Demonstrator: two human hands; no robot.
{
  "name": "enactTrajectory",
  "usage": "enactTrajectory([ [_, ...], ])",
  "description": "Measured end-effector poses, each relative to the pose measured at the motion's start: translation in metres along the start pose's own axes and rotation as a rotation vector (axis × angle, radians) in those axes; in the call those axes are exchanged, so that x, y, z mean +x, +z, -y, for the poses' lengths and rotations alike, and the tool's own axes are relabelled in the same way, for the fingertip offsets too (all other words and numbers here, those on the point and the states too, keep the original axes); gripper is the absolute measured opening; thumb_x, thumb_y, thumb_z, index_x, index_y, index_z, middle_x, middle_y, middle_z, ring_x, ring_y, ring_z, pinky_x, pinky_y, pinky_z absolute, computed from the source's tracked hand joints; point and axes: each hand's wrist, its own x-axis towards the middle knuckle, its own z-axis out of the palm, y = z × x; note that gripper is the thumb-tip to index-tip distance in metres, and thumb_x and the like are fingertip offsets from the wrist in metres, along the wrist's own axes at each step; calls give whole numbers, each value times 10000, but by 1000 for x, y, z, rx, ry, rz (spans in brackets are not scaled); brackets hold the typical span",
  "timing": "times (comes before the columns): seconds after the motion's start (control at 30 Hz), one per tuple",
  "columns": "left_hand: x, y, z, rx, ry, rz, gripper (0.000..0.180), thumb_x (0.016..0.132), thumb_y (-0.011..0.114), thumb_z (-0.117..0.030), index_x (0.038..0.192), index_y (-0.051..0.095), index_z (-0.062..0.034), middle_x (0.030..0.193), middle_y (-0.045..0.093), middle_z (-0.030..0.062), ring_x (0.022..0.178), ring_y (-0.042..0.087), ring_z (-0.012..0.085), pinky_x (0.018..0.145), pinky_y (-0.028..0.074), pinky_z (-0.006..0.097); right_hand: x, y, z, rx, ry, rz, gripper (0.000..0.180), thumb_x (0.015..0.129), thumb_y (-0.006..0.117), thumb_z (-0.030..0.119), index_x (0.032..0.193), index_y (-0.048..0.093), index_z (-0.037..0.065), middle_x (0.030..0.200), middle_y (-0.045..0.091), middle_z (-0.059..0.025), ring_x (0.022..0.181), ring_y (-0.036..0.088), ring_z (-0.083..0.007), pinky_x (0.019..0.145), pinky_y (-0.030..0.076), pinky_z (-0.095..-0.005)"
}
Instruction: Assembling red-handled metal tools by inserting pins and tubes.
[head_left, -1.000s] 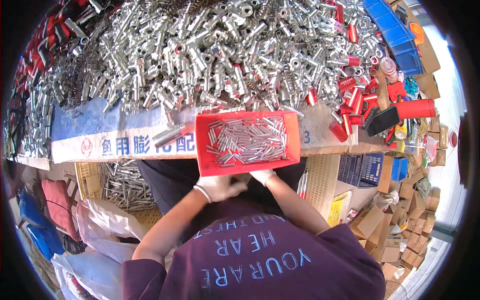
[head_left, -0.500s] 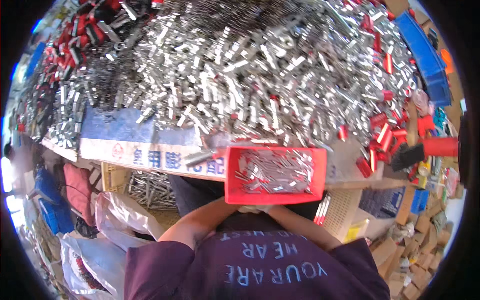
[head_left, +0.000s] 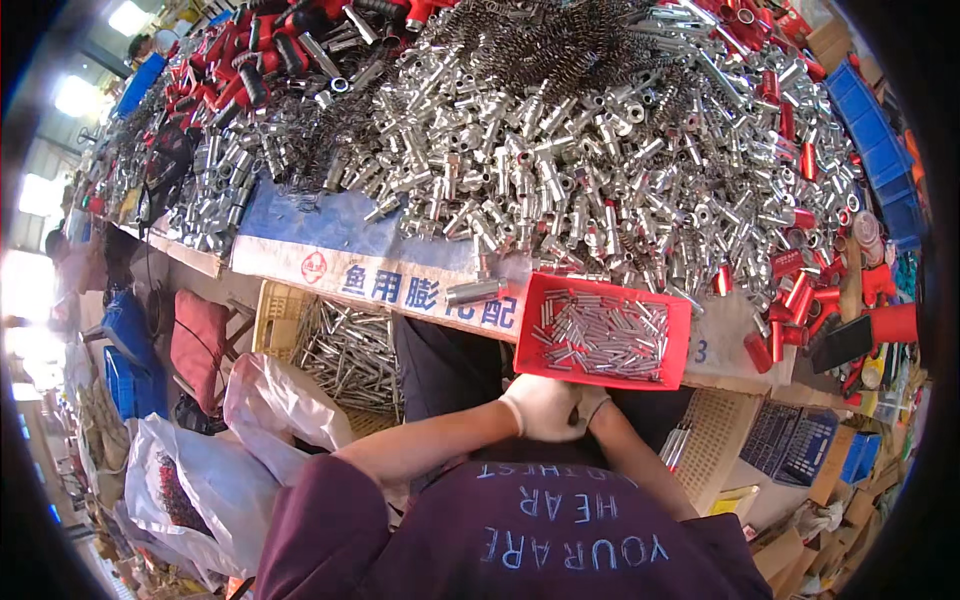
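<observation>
Pins (head_left: 605, 335), short, slim, silver metal, lying loose and crisscrossed in the red rectangular plastic bin (head_left: 679, 335), which sits right at the near edge of the sheet-covered counter (head_left: 725, 345), front end seeming to jut over my lap. My left hand (head_left: 543, 408), whitish-gloved, is curled just below it; my right hand (head_left: 592, 402) is mostly hidden beside it, so whether my fingers hold anything, I cannot tell. Danger number one: knock that front wall upward and the bin could tip, showering pins onto my dark cloth trousers (head_left: 450, 365). Next, the plain grey metal cylinder (head_left: 475, 291) on its side, near the bin's left: one nudge might roll it off. And behind, the heaped silver metal fittings (head_left: 540, 170) could slide down and mix in.
</observation>
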Motion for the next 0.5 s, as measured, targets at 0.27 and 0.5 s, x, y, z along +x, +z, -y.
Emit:
enactTrajectory([
  [0.27,-58,-41,-82,-258,143,-508,183,657,760,-226,692,668,-73,618,608,120,571,623,317,556,510,371,15,-41,-11,219,-186,-25,330,976,522,369,755,507,124,604,411,-1,574,399,-180,562,333,-300],
  [0.5,-49,-61,-125,-370,623,-293,260,778,719,-206,982,680,-50,911,692,130,820,677,335,735,542,371,-150,100,24,161,-211,-218,239,991,558,298,887,515,87,683,487,16,622,500,-147,592,436,-292],
])
